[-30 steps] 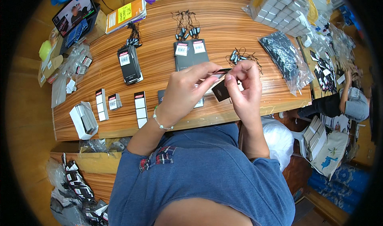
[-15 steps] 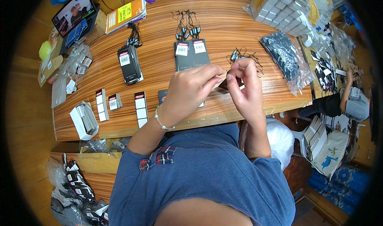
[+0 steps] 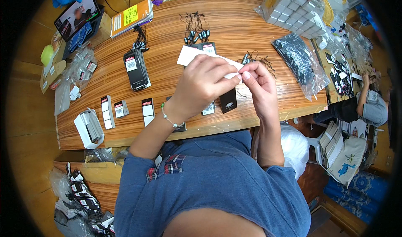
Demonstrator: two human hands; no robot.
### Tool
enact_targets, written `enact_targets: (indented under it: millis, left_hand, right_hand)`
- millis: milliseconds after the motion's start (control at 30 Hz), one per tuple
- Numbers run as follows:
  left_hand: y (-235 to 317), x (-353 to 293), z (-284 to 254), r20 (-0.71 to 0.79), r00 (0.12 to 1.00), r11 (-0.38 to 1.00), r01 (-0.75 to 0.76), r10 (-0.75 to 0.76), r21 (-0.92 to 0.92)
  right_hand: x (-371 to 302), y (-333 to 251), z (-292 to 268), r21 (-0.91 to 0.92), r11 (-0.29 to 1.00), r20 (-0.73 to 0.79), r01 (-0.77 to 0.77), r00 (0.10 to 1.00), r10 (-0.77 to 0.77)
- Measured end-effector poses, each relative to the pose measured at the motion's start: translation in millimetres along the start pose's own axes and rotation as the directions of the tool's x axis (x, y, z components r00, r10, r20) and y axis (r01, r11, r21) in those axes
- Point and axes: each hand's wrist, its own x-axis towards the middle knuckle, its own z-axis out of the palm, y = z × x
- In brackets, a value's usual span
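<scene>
A long white card [image 3: 189, 55] is held aloft over the middle of the table. My left hand [image 3: 201, 81] is closed round it from below, fingers across its face. At the card's right end, my right hand [image 3: 260, 83] pinches the tip between thumb and forefinger. Below my fingers is a black hang tag [image 3: 228, 101]; whether it lies on the table or hangs cannot be told. Beyond the card, black tags with white labels [image 3: 209, 48] are partly covered, with black strings [image 3: 197, 32] at their top. More tags [image 3: 208, 109] lie partly under my left wrist.
A stack of black tags [image 3: 137, 71] stands to the left, near a white box of cards [image 3: 89, 128] and small label strips [image 3: 107, 112]. Loose black strings [image 3: 260, 62] and a bagged black bundle [image 3: 296, 61] lie to the right. Wrapped white boxes [image 3: 293, 13] stand far right; another person [image 3: 370, 105] works beyond.
The white card has turned so that its broad face shows, sticking out left past my left hand. My right hand has dropped slightly, and a black tag now shows below.
</scene>
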Motion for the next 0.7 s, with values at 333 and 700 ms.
enact_targets:
  millis: [333,700]
  left_hand:
    - [-2,-14,9,0.036,0.999,0.998,0.0,0.003,-0.07]
    - [-9,-19,18,0.124,0.963,0.896,0.268,-0.239,-0.355]
  right_hand:
    - [19,5,-25,0.565,0.799,-0.113,0.206,0.979,-0.173]
    - [21,10,-4,0.879,0.475,0.134,-0.049,0.98,-0.148]
